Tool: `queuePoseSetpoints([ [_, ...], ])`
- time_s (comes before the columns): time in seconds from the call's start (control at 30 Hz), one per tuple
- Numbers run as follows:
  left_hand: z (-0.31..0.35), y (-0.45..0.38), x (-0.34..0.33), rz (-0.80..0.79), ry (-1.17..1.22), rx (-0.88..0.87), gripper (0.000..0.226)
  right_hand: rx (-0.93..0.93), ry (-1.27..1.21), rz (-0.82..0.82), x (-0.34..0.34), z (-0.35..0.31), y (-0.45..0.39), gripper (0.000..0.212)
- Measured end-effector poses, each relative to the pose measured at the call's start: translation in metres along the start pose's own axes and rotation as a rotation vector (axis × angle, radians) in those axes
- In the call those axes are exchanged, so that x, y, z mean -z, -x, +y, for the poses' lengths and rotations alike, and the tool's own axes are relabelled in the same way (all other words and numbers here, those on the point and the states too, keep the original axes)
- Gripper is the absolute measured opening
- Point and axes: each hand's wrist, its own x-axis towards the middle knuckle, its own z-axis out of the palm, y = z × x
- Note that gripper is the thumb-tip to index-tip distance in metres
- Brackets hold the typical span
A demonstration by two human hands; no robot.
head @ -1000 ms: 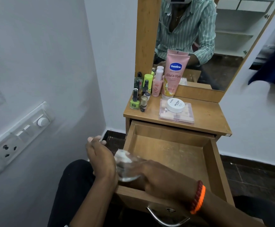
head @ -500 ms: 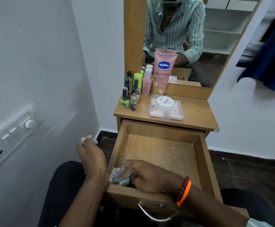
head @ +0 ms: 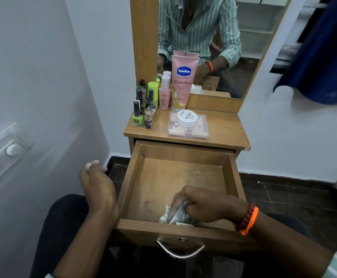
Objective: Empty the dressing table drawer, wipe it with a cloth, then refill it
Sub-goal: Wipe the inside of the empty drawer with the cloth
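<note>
Right hand (head: 205,205) clutches cloth (head: 173,215) inside drawer (head: 181,153).

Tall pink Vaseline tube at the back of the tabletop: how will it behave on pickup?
The Vaseline tube stands upright on its cap, tall over a narrow base, so it probably tips if nudged. It looks like soft plastic and likely dents under a squeeze. Bottles crowd its left side, so grasping from the right seems safer.

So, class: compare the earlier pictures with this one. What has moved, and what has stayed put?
The right hand carried the white cloth from beside the left hand down onto the drawer floor at its front edge. The left hand stayed open, off the drawer's left side. The toiletries on the tabletop are unchanged.
</note>
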Motion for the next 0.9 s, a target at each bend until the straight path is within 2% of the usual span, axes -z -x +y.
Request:
queuePoseSetpoints([
  [0.07, 0.000, -0.001, 0.001, -0.003, 0.003, 0.004, 0.033, -0.012, -0.033, 0.070, -0.007, 0.006, 0.010, 0.041],
  [0.13, 0.001, 0.000, 0.000, -0.006, 0.003, 0.007, 0.031, -0.099, -0.048, 0.125, -0.005, 0.015, 0.031, 0.033],
  [0.2, 0.001, 0.001, 0.000, -0.005, 0.001, 0.003, 0.027, -0.183, -0.013, 0.114, 0.003, 0.022, 0.054, 0.033],
  [0.33, 0.000, 0.001, -0.002, -0.004, -0.005, -0.003, 0.024, -0.167, 0.122, 0.074, 0.011, 0.023, 0.072, 0.041],
  [0.47, 0.001, 0.001, -0.002, -0.010, -0.010, 0.002, 0.020, -0.164, 0.265, 0.038, 0.012, 0.024, 0.069, 0.035],
  [0.6, 0.003, 0.004, -0.001, -0.023, -0.021, -0.023, 0.031, -0.169, 0.398, 0.007, 0.020, 0.020, 0.083, 0.025],
  [0.73, 0.004, 0.009, -0.001, -0.046, -0.050, -0.020, 0.031, -0.188, 0.668, -0.122, 0.026, 0.015, 0.086, 0.021],
  [0.8, 0.006, 0.012, 0.001, -0.055, -0.068, -0.037, 0.028, -0.187, 0.795, -0.185, 0.028, 0.013, 0.086, 0.026],
  [0.9, 0.006, 0.016, 0.001, -0.071, -0.099, -0.089, 0.025, -0.191, 0.914, -0.296, 0.032, 0.000, 0.081, 0.025],
])
